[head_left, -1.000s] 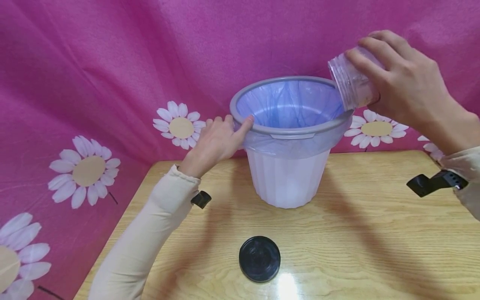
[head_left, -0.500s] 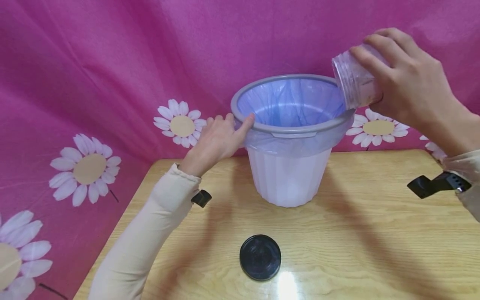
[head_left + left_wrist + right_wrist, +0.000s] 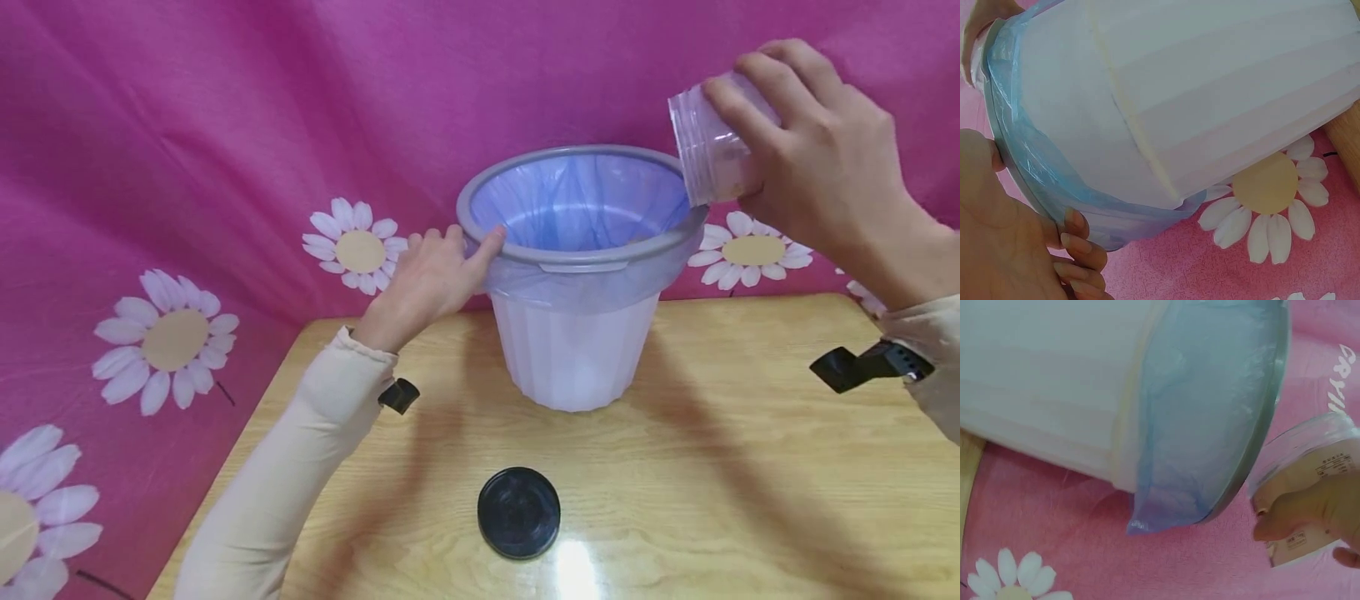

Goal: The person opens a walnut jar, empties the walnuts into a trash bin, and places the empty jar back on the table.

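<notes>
In the head view a white ribbed trash bin [image 3: 573, 358] stands upright on the table, lined with a translucent blue bag [image 3: 577, 196] under its grey rim [image 3: 585, 257]. My left hand [image 3: 431, 279] grips the rim's left side, thumb over the top and fingers outside; the left wrist view shows these fingertips [image 3: 1082, 250] at the edge. My right hand [image 3: 832, 150] holds a clear plastic jar [image 3: 708, 150] tipped sideways, its uncovered mouth facing left at the rim's right side. A printed label [image 3: 1307, 487] shows on the jar in the right wrist view. The jar's contents are hard to make out.
A round black lid [image 3: 519, 512] lies flat on the wooden table [image 3: 720, 517], in front of the bin. Close behind hangs a pink cloth [image 3: 420, 92] with white daisies, which also covers the left side.
My right hand has risen slightly with the jar, which has swung so its mouth points a little more downward. My left hand keeps its place on the rim; bin and lid stay put.
</notes>
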Available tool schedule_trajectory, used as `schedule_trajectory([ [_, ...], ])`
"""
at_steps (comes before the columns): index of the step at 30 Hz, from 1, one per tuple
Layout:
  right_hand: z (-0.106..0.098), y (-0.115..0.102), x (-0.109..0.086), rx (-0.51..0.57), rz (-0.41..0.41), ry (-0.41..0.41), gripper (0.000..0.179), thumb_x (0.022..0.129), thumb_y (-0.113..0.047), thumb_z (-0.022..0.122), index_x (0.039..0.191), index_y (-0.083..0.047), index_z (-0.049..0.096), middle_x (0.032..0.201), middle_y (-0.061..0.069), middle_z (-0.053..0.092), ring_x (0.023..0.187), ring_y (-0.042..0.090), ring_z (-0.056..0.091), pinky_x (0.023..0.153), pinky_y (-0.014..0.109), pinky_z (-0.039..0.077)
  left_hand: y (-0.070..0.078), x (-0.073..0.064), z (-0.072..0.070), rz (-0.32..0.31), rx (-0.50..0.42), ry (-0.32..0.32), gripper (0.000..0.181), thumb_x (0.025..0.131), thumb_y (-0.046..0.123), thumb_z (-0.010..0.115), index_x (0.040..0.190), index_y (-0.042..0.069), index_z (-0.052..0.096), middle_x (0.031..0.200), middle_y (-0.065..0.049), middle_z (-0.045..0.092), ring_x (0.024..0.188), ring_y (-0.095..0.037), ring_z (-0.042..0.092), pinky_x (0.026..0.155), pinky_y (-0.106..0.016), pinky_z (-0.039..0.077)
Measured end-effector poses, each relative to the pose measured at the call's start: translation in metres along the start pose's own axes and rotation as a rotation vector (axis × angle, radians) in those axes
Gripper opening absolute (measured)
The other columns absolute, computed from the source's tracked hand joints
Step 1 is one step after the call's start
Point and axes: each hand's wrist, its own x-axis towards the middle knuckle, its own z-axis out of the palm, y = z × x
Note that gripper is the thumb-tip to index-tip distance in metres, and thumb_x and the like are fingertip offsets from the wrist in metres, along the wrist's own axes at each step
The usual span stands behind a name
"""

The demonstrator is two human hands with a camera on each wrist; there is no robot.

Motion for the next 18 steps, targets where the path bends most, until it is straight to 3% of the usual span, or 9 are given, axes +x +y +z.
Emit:
schedule_trajectory([
  [3, 0.0004, 0.0005, -0.0004, 0.057, 0.07, -0.043, 0.099, 0.048, 0.002, 0.085, 0.137, -0.011, 0.045, 0.136, 0.022, 0.047, 0.131, 0.038, 0.039, 0.091, 0.065, 0.043, -0.0002, -0.0005, 0.0, -0.007, -0.003, 0.001, 0.087, 0.094, 0.069, 0.019, 0.133, -0.004, 0.047, 0.115, -0.019, 0.053, 0.106, -0.036, 0.046, 0.092, -0.046, 0.041],
  [8, 0.0014, 0.0035, -0.0055, 0.082, 0.102, -0.065, 0.103, 0.045, -0.001, 0.087, 0.138, -0.012, 0.044, 0.137, 0.021, 0.045, 0.133, 0.038, 0.037, 0.093, 0.065, 0.041, 0.001, -0.0008, 0.0007, 0.015, -0.014, -0.001, 0.085, 0.094, 0.068, 0.019, 0.128, -0.004, 0.049, 0.108, -0.017, 0.053, 0.1, -0.032, 0.045, 0.09, -0.044, 0.04],
  [12, 0.0021, 0.0046, -0.004, 0.057, 0.068, -0.035, 0.101, 0.047, 0.001, 0.086, 0.138, -0.012, 0.044, 0.137, 0.022, 0.046, 0.132, 0.039, 0.039, 0.091, 0.065, 0.043, 0.0015, -0.0004, 0.0004, 0.022, -0.012, 0.012, 0.084, 0.094, 0.067, 0.019, 0.124, -0.005, 0.051, 0.103, -0.016, 0.052, 0.095, -0.031, 0.045, 0.088, -0.044, 0.04],
  [18, 0.0044, 0.0046, 0.0007, -0.039, -0.078, -0.001, 0.102, 0.046, 0.005, 0.084, 0.137, -0.012, 0.041, 0.133, 0.022, 0.048, 0.128, 0.038, 0.041, 0.074, 0.062, 0.049, 0.0007, -0.0013, 0.0009, 0.023, -0.019, 0.002, 0.084, 0.095, 0.067, 0.019, 0.125, -0.005, 0.05, 0.101, -0.014, 0.051, 0.096, -0.029, 0.044, 0.089, -0.043, 0.039],
])
